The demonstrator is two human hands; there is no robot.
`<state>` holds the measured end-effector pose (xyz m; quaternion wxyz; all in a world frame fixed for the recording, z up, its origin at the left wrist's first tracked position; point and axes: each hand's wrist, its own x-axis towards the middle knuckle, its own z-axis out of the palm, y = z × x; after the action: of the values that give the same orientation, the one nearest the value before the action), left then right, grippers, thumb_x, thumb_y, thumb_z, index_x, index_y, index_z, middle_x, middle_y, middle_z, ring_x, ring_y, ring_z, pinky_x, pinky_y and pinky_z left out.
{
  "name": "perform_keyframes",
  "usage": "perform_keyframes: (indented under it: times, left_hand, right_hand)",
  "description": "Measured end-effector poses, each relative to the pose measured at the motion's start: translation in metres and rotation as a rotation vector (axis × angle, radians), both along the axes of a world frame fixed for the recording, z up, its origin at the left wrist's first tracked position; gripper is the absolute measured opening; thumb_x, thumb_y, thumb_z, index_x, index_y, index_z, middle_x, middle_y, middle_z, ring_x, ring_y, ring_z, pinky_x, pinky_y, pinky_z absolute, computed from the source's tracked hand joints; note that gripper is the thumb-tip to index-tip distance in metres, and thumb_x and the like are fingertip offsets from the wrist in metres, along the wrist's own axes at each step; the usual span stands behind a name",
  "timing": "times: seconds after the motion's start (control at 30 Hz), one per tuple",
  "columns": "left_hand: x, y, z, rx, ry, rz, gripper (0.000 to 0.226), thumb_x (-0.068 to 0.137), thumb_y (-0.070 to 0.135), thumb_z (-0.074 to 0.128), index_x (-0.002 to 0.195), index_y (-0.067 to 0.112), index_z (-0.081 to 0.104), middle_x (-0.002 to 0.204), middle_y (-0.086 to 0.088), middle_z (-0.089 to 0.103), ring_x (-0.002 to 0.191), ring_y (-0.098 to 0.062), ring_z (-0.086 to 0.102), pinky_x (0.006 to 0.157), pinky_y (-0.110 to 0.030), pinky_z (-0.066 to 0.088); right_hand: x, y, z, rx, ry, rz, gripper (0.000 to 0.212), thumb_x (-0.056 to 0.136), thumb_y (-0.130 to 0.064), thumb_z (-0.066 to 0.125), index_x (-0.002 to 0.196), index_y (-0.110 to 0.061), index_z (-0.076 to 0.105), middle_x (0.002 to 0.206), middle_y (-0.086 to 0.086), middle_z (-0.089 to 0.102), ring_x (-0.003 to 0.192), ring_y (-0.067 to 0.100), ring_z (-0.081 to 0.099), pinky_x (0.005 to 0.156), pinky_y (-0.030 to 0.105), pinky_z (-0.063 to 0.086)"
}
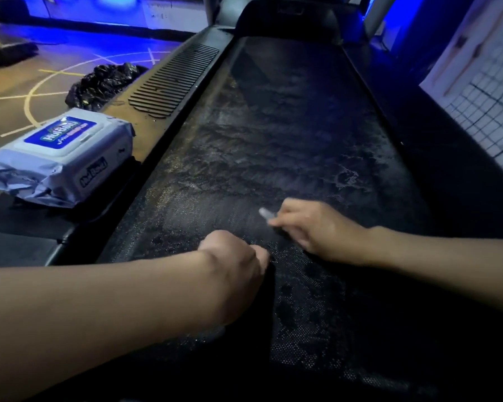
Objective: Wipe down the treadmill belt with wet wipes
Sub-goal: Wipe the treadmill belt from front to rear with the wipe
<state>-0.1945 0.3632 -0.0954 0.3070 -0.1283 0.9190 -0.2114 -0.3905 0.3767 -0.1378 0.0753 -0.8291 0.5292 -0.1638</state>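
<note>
The black treadmill belt (288, 134) runs away from me, patchy with wet streaks and dust. My right hand (314, 227) hovers low over the belt's middle, blurred, and pinches a small whitish bit of wet wipe (264, 212) at its fingertips. Just to its left, my left hand (238, 265) rests on the belt with its fingers curled into a fist, and nothing shows in it. The pack of wet wipes (61, 152), white with a blue label and its lid closed, lies on the left side rail.
A ribbed black foot strip (174, 79) lines the left rail (157, 146). A crumpled black plastic bag (105, 82) sits on the floor beyond the pack. The treadmill's motor hood (285, 18) rises at the far end. A white wire grid (485, 91) stands at the right.
</note>
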Motion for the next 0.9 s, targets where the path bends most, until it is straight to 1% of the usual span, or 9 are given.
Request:
perform_keyframes:
  times: [0.1, 0.27, 0.37, 0.47, 0.57, 0.67, 0.77, 0.83, 0.9]
  left_hand:
    - [-0.007, 0.001, 0.000, 0.038, -0.009, -0.048, 0.047, 0.103, 0.022, 0.036, 0.145, 0.003, 0.034, 0.141, -0.018, 0.039, 0.122, -0.032, 0.048, 0.085, -0.036, 0.044]
    - [-0.018, 0.008, 0.003, 0.054, 0.056, -0.021, 0.036, 0.103, 0.020, 0.036, 0.135, 0.012, 0.051, 0.134, -0.012, 0.049, 0.121, -0.028, 0.049, 0.091, -0.037, 0.047]
    - [-0.020, 0.010, 0.002, 0.043, 0.094, -0.057, 0.046, 0.102, 0.020, 0.036, 0.144, 0.002, 0.034, 0.133, -0.014, 0.050, 0.117, -0.029, 0.052, 0.082, -0.036, 0.046]
    - [-0.022, 0.014, -0.005, 0.010, 0.129, -0.074, 0.057, 0.102, 0.017, 0.031, 0.152, -0.002, 0.012, 0.133, -0.017, 0.050, 0.116, -0.030, 0.054, 0.071, -0.035, 0.037]
    - [-0.025, 0.012, -0.008, 0.047, 0.210, -0.022, 0.047, 0.102, 0.020, 0.029, 0.146, 0.004, 0.034, 0.131, -0.017, 0.047, 0.114, -0.029, 0.052, 0.076, -0.034, 0.041]
    - [-0.026, 0.012, -0.007, 0.092, 0.225, -0.043, 0.036, 0.101, 0.022, 0.034, 0.131, 0.012, 0.051, 0.132, -0.014, 0.043, 0.113, -0.030, 0.050, 0.089, -0.038, 0.046]
    - [-0.032, 0.014, -0.004, 0.088, 0.251, -0.079, 0.033, 0.100, 0.018, 0.035, 0.126, 0.013, 0.055, 0.127, -0.012, 0.052, 0.110, -0.030, 0.058, 0.075, -0.034, 0.042]
    - [-0.038, 0.018, -0.003, 0.074, 0.273, -0.108, 0.036, 0.099, 0.017, 0.035, 0.133, 0.011, 0.049, 0.124, -0.010, 0.058, 0.107, -0.029, 0.061, 0.070, -0.033, 0.040]
    - [-0.044, 0.022, -0.007, 0.062, 0.297, -0.133, 0.048, 0.099, 0.017, 0.035, 0.146, 0.007, 0.031, 0.126, -0.011, 0.058, 0.110, -0.029, 0.061, 0.071, -0.033, 0.041]
  right_hand:
    - [-0.006, 0.008, 0.002, 0.044, 0.007, 0.121, 0.028, 0.095, -0.006, 0.058, 0.119, -0.012, 0.072, 0.102, 0.004, 0.066, 0.083, 0.018, 0.065, 0.071, 0.031, 0.057]
    - [-0.030, -0.003, -0.003, -0.074, 0.053, -0.059, 0.026, 0.092, -0.007, 0.065, 0.116, -0.014, 0.074, 0.099, 0.002, 0.067, 0.083, 0.019, 0.063, 0.070, 0.039, 0.057]
    - [-0.020, 0.021, -0.004, -0.004, 0.026, 0.088, 0.032, 0.088, 0.002, 0.064, 0.117, -0.011, 0.073, 0.104, 0.004, 0.069, 0.087, 0.018, 0.065, 0.077, 0.027, 0.056]
    - [-0.036, 0.017, 0.002, 0.003, 0.005, 0.049, 0.025, 0.096, -0.012, 0.059, 0.117, -0.014, 0.072, 0.099, 0.004, 0.069, 0.084, 0.016, 0.067, 0.077, 0.026, 0.056]
    - [-0.054, 0.009, -0.002, -0.082, -0.041, -0.110, 0.026, 0.098, -0.021, 0.056, 0.113, -0.012, 0.074, 0.093, 0.004, 0.068, 0.077, 0.019, 0.068, 0.069, 0.039, 0.058]
    - [-0.037, 0.032, -0.006, -0.027, -0.034, 0.005, 0.027, 0.098, -0.017, 0.054, 0.116, -0.010, 0.073, 0.098, 0.004, 0.068, 0.076, 0.019, 0.068, 0.068, 0.035, 0.059]
    - [-0.037, 0.042, -0.005, 0.008, 0.018, 0.107, 0.027, 0.095, -0.012, 0.057, 0.118, -0.010, 0.072, 0.103, 0.005, 0.068, 0.081, 0.018, 0.068, 0.068, 0.036, 0.058]
    - [-0.058, 0.028, -0.003, -0.052, -0.031, -0.033, 0.030, 0.100, -0.029, 0.052, 0.114, -0.013, 0.074, 0.097, 0.003, 0.068, 0.078, 0.016, 0.068, 0.067, 0.037, 0.059]
    - [-0.073, 0.023, -0.004, -0.070, -0.041, -0.132, 0.022, 0.097, -0.020, 0.059, 0.111, -0.014, 0.075, 0.095, 0.003, 0.067, 0.076, 0.016, 0.068, 0.068, 0.037, 0.058]
